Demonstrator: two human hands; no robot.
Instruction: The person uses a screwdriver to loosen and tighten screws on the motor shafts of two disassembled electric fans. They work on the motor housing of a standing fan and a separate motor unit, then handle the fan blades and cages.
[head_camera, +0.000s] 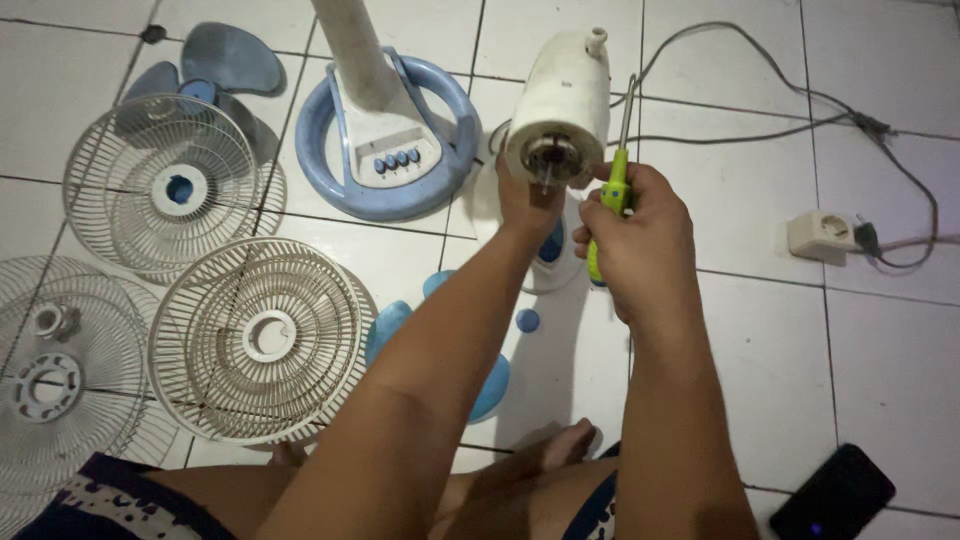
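Head view: nearest, the right hand (645, 240) is clenched round a green-handled screwdriver (612, 195), just right of the fan motor housing (563, 100). The left hand (525, 200) grips under the housing's open front. It looks rigid, smooth plastic, probably motor-heavy; best cradled underneath. Beyond-left stands the blue fan base (385, 140).

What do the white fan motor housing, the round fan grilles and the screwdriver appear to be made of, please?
The white fan motor housing in the left hand looks like smooth moulded plastic with a dull sheen. The round fan grilles look like thin white-coated wire, probably metal. The screwdriver in the right hand has a shiny metal shaft and a green and yellow plastic-looking handle.
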